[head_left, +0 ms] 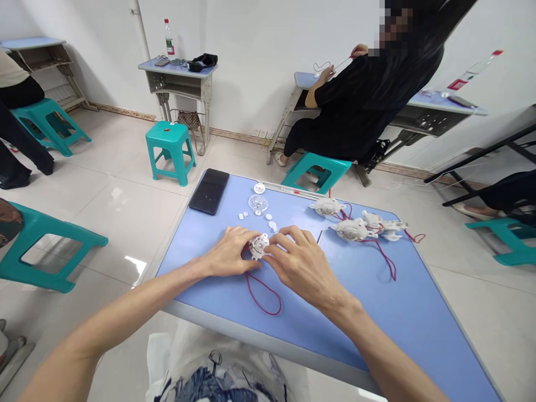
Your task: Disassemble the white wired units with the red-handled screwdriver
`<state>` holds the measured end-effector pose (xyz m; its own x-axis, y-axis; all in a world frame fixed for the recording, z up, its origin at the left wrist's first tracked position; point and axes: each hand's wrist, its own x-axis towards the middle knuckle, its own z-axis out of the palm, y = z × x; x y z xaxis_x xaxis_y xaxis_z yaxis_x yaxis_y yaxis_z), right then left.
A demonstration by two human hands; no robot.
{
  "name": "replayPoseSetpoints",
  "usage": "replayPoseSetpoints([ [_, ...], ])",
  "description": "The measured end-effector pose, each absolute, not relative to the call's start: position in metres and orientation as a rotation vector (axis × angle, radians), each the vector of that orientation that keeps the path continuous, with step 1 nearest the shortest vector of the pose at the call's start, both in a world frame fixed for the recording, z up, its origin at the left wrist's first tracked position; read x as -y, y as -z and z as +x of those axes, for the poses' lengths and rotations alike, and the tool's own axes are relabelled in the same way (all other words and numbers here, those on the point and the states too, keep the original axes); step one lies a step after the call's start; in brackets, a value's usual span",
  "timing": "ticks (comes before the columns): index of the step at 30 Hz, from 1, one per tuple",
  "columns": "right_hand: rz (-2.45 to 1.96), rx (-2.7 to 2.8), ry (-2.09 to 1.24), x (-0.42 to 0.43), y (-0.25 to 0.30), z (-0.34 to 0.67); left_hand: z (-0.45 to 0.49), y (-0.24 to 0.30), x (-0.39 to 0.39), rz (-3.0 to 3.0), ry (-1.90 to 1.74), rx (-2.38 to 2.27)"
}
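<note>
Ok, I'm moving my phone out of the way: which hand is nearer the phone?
Left. The left hand is just in front of the phone; the right hand is farther away, off to its right.

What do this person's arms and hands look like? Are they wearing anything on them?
The left hand and right hand are bare, with long, slim fingers and no gloves or rings. The left arm and right arm are slim and bare too, with no sleeves, watch or bracelet in view.

No legible txt; red label on plastic bottle too small to read
</note>
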<state>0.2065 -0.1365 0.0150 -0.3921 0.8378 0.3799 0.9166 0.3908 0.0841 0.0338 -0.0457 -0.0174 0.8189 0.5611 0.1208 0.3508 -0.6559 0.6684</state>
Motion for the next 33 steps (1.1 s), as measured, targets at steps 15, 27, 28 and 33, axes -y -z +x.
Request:
replayPoseSetpoints([
  [15,-1.617,2.438,0.152,0.128,-0.019,0.215,0.033,0.016,0.046,2.336,-0.405,-0.663],
  [27,-1.634,2.297,-0.082,0.129,-0.026,0.220,0.032,0.016,0.046,2.335,-0.405,-0.646],
  [28,-1.625,2.276,-0.095,0.128,-0.029,0.221,0.032,0.017,0.046,2.335,-0.405,-0.645],
  [33,-1.569,2.180,-0.176,0.113,-0.045,0.222,0.032,0.016,0.046,2.356,-0.383,-0.652],
])
